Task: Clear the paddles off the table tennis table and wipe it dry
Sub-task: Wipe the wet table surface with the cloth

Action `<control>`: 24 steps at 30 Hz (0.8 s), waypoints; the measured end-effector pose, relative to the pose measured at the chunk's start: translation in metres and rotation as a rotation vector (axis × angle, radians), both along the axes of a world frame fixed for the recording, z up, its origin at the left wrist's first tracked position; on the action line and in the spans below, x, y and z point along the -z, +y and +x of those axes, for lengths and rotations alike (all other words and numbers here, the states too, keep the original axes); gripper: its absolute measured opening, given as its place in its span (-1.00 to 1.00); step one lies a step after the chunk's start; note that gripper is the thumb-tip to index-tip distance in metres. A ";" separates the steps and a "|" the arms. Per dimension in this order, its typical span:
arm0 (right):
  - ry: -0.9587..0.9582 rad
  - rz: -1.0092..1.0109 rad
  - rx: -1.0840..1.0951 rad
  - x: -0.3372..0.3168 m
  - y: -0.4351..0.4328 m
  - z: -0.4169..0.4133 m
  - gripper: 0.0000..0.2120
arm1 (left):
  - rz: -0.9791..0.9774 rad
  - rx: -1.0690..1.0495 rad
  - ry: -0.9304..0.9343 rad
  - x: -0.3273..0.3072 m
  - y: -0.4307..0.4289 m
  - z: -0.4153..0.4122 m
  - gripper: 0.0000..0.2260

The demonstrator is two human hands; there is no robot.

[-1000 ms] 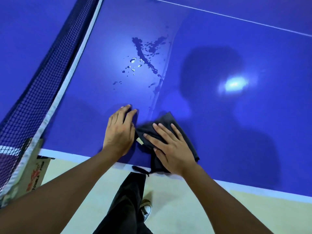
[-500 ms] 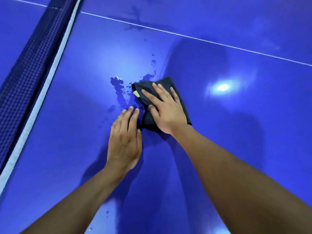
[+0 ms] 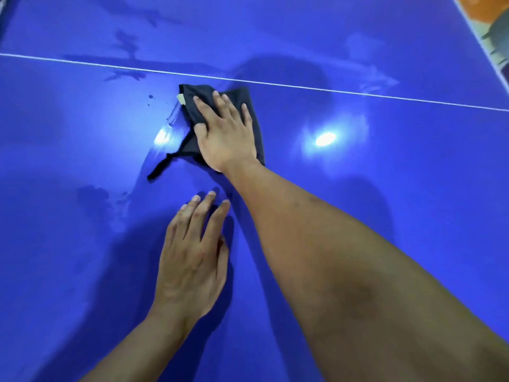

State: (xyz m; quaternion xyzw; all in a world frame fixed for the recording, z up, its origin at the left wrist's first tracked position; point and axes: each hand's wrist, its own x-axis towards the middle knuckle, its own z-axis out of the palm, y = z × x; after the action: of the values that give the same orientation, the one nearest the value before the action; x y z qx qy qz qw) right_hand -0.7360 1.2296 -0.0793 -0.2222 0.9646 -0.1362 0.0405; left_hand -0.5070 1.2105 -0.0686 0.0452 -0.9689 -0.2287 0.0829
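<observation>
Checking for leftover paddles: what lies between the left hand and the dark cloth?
Only bare blue tabletop, in the head view. The left hand rests flat, apart from the cloth, which the right hand presses down.

I have one head view, looking forward and steeply down, close over the table [image 3: 413, 216]. The top-right corner perhaps shows floor [image 3: 493, 20].
</observation>
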 end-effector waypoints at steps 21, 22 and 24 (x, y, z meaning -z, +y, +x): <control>0.010 0.063 0.563 -0.004 0.364 -0.125 -0.43 | -0.123 -0.053 -0.090 0.011 0.088 -0.018 -0.56; 0.012 0.079 0.600 -0.003 0.377 -0.127 -0.42 | -0.119 -0.054 -0.096 0.011 0.090 -0.019 -0.56; 0.019 0.091 0.631 -0.002 0.385 -0.131 -0.43 | -0.108 -0.058 -0.107 0.009 0.091 -0.020 -0.55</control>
State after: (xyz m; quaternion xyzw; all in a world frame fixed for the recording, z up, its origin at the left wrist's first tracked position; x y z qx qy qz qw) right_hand -0.8669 1.6151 -0.0777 0.0890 0.9913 -0.0968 -0.0027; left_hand -0.5270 1.3015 -0.0777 0.0810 -0.9812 -0.1707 0.0398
